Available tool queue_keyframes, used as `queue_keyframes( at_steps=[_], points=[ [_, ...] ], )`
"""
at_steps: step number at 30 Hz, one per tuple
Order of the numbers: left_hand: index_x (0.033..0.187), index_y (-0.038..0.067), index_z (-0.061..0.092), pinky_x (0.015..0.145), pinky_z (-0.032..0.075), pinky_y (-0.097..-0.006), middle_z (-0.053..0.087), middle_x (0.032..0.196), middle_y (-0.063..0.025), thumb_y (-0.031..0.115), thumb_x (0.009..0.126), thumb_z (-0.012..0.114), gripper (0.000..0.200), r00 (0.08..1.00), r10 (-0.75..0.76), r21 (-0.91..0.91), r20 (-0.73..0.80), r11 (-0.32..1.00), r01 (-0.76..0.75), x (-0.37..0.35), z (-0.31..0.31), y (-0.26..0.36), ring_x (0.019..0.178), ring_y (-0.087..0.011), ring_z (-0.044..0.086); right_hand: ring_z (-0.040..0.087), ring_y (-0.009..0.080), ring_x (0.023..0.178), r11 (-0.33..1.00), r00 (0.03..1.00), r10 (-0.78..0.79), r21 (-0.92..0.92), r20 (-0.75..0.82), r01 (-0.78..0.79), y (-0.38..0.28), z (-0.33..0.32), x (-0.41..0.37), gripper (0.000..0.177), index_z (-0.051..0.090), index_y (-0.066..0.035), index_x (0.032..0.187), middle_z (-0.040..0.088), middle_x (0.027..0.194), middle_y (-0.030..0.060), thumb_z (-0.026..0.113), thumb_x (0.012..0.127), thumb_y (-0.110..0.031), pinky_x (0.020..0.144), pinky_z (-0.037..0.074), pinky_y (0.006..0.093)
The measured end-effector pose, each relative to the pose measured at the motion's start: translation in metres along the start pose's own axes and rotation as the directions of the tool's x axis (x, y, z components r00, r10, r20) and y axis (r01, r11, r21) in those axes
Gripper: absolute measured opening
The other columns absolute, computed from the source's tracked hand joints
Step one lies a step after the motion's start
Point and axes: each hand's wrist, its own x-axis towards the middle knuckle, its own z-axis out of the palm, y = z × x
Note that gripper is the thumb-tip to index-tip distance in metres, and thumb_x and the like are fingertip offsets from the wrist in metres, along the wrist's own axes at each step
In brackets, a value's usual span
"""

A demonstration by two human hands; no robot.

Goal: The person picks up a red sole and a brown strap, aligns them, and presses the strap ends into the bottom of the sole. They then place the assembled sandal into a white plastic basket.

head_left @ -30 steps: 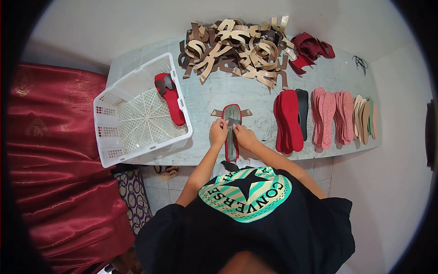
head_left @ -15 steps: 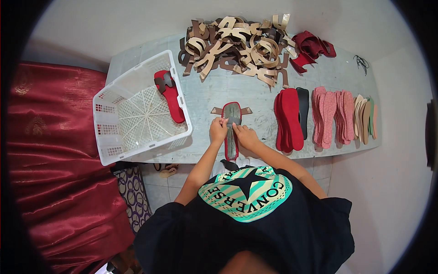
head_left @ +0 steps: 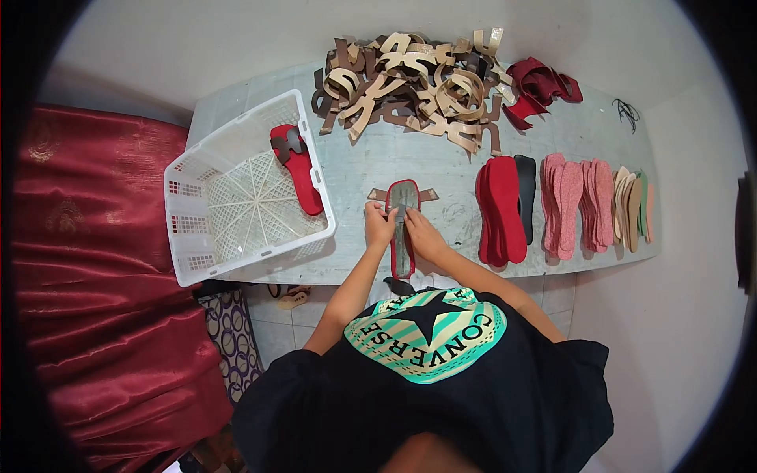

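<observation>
A sandal sole [head_left: 404, 191] lies upside down at the table's near edge, its grey underside up and its rim red. Brown strap ends [head_left: 378, 195] stick out at both sides near its top. Across its middle is a dark grey strip [head_left: 400, 211] between my hands. My left hand [head_left: 380, 227] is closed in a pinch at the left side of the strip. My right hand [head_left: 424, 235] grips the sole's right edge, fingertips pressed at the strip; its thumb is hard to make out.
A white plastic basket [head_left: 251, 272] at left holds a red sandal [head_left: 300, 177]. Brown and beige straps [head_left: 418, 87] are heaped at the back, dark red straps [head_left: 540, 91] beside them. Rows of red soles [head_left: 501, 211], pink soles [head_left: 561, 206] and thin insoles [head_left: 633, 209] stand at right.
The left fingers have shifted slightly left from the middle of the strip toward the sole's edge. My right hand stays against the right side. The whole view has shifted slightly.
</observation>
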Motion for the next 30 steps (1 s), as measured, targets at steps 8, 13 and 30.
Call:
queue_keyframes(
  at_steps=[8,13,30],
  points=[
    [0.093,0.005,0.037,0.063,0.042,-0.0343,0.046,0.076,-0.0068,0.022,0.068,0.07,0.045,1.0,-0.015,0.035,0.011,0.999,0.015,0.002,-0.001,-0.001,0.069,-0.0225,0.049,0.051,0.0335,0.09,0.928,0.952,0.244,0.242,0.187,-0.285,0.002,-0.019,0.034,0.022,0.054,0.001,0.094,0.053,0.093,0.0163,0.051,0.072,-0.003,0.076,0.044,0.0373],
    [0.091,0.006,0.037,0.063,0.042,-0.0345,0.046,0.076,-0.0065,0.024,0.068,0.07,0.044,0.996,-0.077,0.025,0.047,0.997,0.076,0.001,-0.004,0.002,0.069,-0.0226,0.049,0.051,0.0332,0.085,0.874,0.933,0.359,0.348,0.003,-0.338,0.003,-0.009,0.039,0.022,0.056,-0.002,0.09,0.053,0.087,0.0146,0.058,0.068,0.0,0.074,0.043,0.0389],
    [0.106,-0.002,0.037,0.069,0.042,-0.0332,0.047,0.087,-0.0102,0.027,0.058,0.077,0.069,0.996,-0.069,-0.002,0.048,0.998,0.069,0.015,-0.002,-0.017,0.079,-0.0228,0.05,0.056,0.0321,0.077,0.771,0.899,0.435,0.492,0.057,-0.405,0.0,-0.004,0.045,0.045,0.05,-0.001,0.107,0.056,0.084,0.0166,0.058,0.064,0.007,0.065,0.044,0.037]
  ],
)
